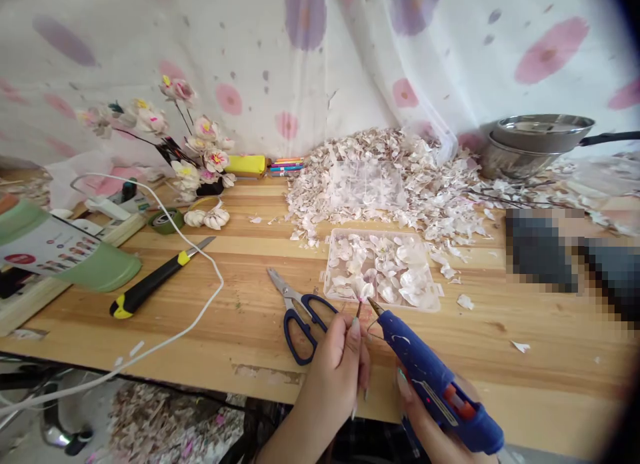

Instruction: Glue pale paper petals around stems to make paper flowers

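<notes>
Flower, lower centre of the frame, on a thin dark stem gripped upright between my left fingers. My right fingers are closed around a blue glue gun, lower right of centre; its metal nozzle points up and left, just beside the flower, though I cannot tell whether they touch. As for progress, I judge this piece to be at an early stage: the stem carries a small head with few petals, whereas fuller blooms stand at upper left. Many white petals lie loose in a clear tray at centre, with a larger heap behind it on the worktop. Appearance: the flower is pale, near white, with a touch of pink at its base; its petals look thin and slightly cupped. Any glue on it is too small to make out. Scissors lie to the left of the tray, handles towards me.
</notes>
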The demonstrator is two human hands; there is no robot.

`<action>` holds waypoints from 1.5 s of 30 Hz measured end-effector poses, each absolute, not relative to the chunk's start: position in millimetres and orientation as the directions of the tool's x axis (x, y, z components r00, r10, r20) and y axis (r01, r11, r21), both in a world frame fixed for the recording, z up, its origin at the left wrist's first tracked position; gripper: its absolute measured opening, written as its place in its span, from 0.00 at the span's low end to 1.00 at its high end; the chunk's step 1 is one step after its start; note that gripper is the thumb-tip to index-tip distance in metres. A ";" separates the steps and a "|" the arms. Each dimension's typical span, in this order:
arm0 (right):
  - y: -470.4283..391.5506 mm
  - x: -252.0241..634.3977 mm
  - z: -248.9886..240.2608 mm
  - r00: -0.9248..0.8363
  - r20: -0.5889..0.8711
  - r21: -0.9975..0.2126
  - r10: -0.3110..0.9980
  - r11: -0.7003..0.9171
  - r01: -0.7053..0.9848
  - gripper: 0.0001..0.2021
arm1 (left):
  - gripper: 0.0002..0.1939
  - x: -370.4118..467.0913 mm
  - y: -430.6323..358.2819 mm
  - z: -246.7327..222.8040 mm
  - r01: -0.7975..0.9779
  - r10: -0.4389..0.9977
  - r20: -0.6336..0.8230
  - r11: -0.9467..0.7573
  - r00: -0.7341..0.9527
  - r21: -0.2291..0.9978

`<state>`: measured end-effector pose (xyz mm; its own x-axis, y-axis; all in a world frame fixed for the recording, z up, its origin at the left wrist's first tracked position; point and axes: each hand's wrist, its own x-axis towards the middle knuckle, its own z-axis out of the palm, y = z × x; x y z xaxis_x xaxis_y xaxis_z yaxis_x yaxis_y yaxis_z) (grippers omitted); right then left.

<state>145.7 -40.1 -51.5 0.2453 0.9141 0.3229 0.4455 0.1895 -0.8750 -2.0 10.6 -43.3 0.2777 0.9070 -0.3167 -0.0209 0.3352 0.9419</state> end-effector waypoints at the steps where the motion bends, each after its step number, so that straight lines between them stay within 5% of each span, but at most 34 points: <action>1: -39.0 144.4 -48.5 0.214 0.352 -0.841 0.911 0.207 0.500 0.05 | 0.21 -2.1 10.3 -42.4 0.000 0.906 -0.320 0.333 0.275 0.943; 19: -30.2 138.3 -39.8 0.048 0.369 -0.789 0.928 0.285 0.544 0.09 | 0.20 -3.4 9.5 -45.6 0.012 0.904 -0.315 0.325 0.291 0.945; 45: -27.3 136.6 -39.7 0.066 0.405 -0.779 0.912 0.306 0.547 0.02 | 0.20 -4.5 6.9 -47.4 0.067 0.894 -0.346 0.341 0.284 0.938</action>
